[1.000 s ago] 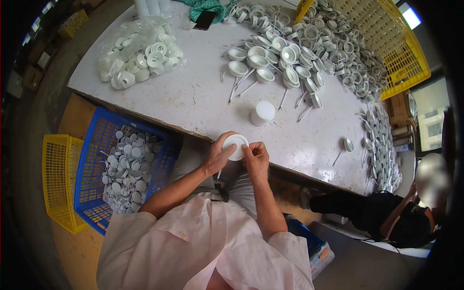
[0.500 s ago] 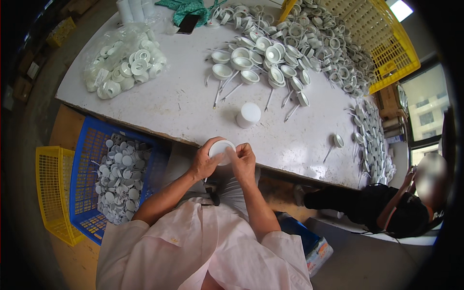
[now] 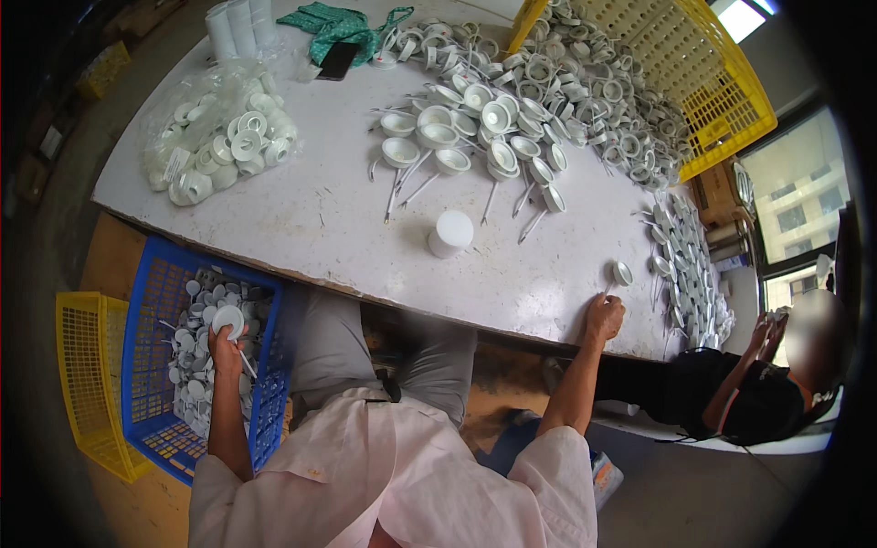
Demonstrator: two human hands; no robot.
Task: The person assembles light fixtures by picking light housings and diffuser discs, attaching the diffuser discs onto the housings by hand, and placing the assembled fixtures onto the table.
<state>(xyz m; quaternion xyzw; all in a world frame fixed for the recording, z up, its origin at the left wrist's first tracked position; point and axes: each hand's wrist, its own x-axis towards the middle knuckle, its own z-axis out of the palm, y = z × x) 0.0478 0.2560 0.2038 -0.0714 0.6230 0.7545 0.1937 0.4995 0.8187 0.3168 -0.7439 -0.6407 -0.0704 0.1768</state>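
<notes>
Over the blue basket on the left, my left hand is closed on a white round lamp fitting with a white wire hanging down. Beneath it the basket holds many similar white discs with wires. My right hand reaches to the table's right front edge, its fingers pinched on the wire of a single cup-shaped lamp housing. That housing lies on the tabletop. Between my hands, further back, a white cylinder stands upright.
The white table bears a clear bag of white rings, a heap of lamp housings, a phone and a green cloth. A tilted yellow crate stands behind. Another person sits at the right.
My hands have parted from the lamp fitting held between them. The left carried it over the blue basket; the right moved across to the single housing and took its wire.
</notes>
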